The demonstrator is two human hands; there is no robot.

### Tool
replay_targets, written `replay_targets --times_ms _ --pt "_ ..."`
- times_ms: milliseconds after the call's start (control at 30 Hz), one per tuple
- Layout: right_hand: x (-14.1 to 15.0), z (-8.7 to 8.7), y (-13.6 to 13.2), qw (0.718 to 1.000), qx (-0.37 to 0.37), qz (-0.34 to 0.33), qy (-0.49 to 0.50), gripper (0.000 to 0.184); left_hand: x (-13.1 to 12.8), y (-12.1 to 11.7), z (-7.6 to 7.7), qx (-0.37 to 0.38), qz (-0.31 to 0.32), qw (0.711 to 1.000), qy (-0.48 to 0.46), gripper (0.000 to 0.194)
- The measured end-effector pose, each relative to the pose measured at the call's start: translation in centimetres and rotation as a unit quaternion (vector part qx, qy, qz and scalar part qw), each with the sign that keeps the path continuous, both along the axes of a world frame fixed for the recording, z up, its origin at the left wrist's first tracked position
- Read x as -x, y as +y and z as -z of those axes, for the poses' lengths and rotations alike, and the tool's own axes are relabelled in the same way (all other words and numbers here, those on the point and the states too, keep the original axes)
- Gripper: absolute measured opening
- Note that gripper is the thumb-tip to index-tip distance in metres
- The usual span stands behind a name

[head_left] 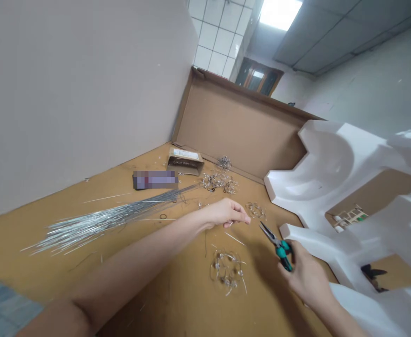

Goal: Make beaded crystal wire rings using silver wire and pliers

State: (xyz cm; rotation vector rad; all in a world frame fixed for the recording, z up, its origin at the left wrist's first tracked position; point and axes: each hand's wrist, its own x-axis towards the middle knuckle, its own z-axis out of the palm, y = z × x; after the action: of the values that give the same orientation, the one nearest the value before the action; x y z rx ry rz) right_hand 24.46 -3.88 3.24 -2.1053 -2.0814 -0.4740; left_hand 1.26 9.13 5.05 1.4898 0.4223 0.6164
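My right hand (305, 271) grips needle-nose pliers (277, 243) with green and black handles; the jaws look slightly parted and point up and left. Left of the pliers, my left hand (228, 213) is closed in a pinch above the table, and what sits between its fingertips is too small to make out. A ring of wire with clear beads (228, 271) lies on the table below my hands. Just beyond the left fingertips rests a smaller wire-and-bead piece (257, 210). A short wire length (235, 238) lies under the left hand.
A bundle of thin metal wires (110, 217) spreads across the left of the table. Behind it are a pixelated flat object (155, 180), a small open carton (185, 161) and a heap of beaded wire pieces (219, 180). White foam packing (331, 154) borders the right; a cardboard panel (240, 124) stands behind.
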Motion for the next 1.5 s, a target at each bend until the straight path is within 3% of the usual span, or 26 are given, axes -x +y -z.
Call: replay_targets --times_ms 133,300,1500 --pt "-0.9 -2.9 -1.3 0.958 -0.118 -0.151 -0.215 0.029 0.0 0.1 0.0 0.021 0.014 1.000 -0.007 0.026" --pt "-0.2 -4.9 -1.6 0.924 -0.164 -0.159 -0.306 0.022 -0.2 -0.2 0.1 0.038 0.047 0.998 -0.011 0.026" --pt "0.6 -5.9 -1.4 0.906 -0.185 -0.178 -0.336 0.020 -0.4 0.2 0.8 0.066 0.076 0.995 -0.006 0.027"
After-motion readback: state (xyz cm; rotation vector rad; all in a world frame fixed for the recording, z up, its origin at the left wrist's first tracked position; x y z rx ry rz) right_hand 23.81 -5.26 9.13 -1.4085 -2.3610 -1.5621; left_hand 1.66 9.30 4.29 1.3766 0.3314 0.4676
